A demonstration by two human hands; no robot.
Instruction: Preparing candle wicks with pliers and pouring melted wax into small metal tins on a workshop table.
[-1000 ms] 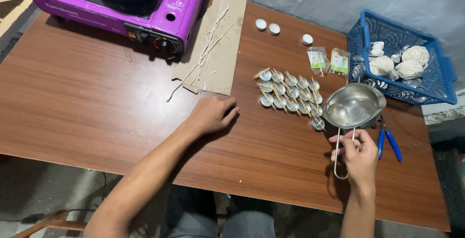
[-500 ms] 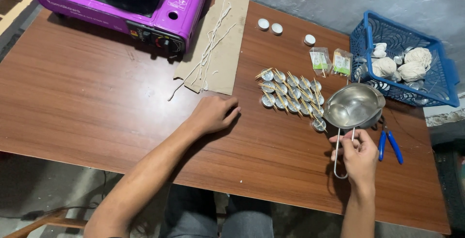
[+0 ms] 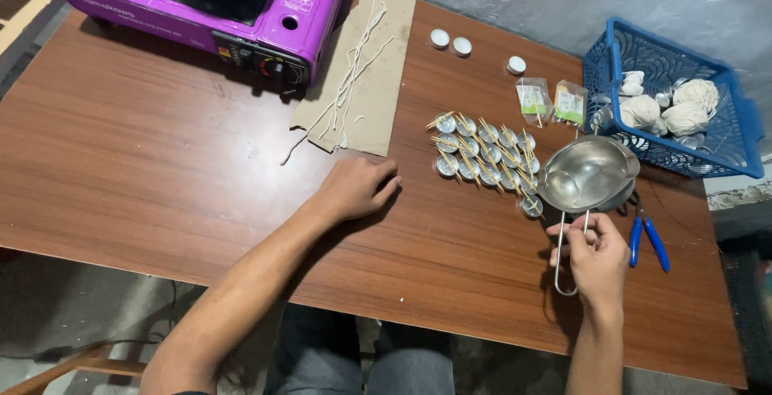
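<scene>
The right hand (image 3: 593,257) was closed around the wire handle of a small steel pot (image 3: 587,175), fingers pinched on the two wire arms just below the bowl, so that the pot hung over the near right end of a cluster of little metal candle cups (image 3: 485,154). The pot looked level, not tipped, and its inside showed a pale, shiny surface; whether that was liquid or bare metal could not be told. The left hand (image 3: 356,187) lay on the wooden table (image 3: 145,146) with its fingers loosely curled and nothing in it, well apart from the pot and just left of the cups. Each cup in the cluster carried thin sticks laid across its rim, so the setting-up appeared done, while no cup could be seen to be filled; by that look the pouring was not yet begun. Blue-handled pliers (image 3: 647,238) lay just right of the pot's handle. Farther back, three loose cups (image 3: 462,46) and two small packets (image 3: 552,100) sat apart, white strings lay on a cardboard sheet (image 3: 378,73), a blue basket (image 3: 683,105) held pale lumps, and a purple portable stove (image 3: 241,1) stood at the far left.
</scene>
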